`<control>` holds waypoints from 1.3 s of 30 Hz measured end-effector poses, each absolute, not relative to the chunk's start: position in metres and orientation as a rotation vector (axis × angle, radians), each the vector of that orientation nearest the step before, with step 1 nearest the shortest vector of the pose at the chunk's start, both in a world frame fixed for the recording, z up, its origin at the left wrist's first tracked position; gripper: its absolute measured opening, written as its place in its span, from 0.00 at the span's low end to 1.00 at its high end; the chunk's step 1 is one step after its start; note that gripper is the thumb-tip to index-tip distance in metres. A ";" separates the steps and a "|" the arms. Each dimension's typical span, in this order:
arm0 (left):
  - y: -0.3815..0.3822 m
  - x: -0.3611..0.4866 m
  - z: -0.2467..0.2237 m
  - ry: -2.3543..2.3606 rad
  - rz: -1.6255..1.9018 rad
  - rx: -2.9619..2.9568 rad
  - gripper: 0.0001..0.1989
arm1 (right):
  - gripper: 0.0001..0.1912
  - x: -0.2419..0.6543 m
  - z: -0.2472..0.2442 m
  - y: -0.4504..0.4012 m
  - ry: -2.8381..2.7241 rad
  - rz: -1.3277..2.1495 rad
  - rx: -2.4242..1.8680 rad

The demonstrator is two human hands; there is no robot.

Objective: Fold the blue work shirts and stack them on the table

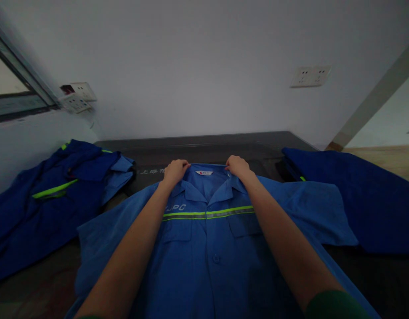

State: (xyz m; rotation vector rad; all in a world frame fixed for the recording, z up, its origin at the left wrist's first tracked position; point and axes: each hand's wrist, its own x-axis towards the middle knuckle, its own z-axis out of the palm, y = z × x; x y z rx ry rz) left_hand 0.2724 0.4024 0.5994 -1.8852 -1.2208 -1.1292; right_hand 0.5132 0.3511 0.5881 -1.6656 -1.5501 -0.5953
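Observation:
A blue short-sleeved work shirt (194, 261) lies front up, its collar toward the wall and its sleeves spread to both sides. Yellow-green and grey reflective stripes cross the chest, above two flap pockets. At the left end of the collar, my left hand (176, 172) pinches the fabric between thumb and fingers. My right hand (238, 166) grips the collar's right end in the same way. Between them shows a white neck label (204, 173). My forearms cover parts of the chest and the lettering on it.
Dark blue clothing with yellow-green strips (54, 190) is heaped at the left. Folded dark blue clothing (350, 195) lies at the right, beside the shirt's sleeve. Behind the dark surface (191, 148) rises a white wall with sockets (311, 76).

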 end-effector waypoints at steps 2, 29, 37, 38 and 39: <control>0.402 0.273 0.599 -1.228 -1.110 -1.902 0.16 | 0.14 0.513 0.587 0.351 -1.553 -0.593 -1.673; 0.408 0.248 0.616 -1.103 -1.132 -2.184 0.18 | 0.27 0.523 0.588 0.363 -1.794 0.159 -0.991; 0.386 0.253 0.614 -0.961 -0.500 -2.430 0.19 | 0.17 0.505 0.593 0.364 -2.306 -0.327 -0.999; 0.388 0.255 0.612 -0.994 -0.482 -2.388 0.19 | 0.17 0.503 0.591 0.367 -2.309 -0.365 -1.041; 0.391 0.257 0.611 -1.010 -0.482 -2.341 0.18 | 0.16 0.502 0.589 0.370 -2.308 -0.401 -1.074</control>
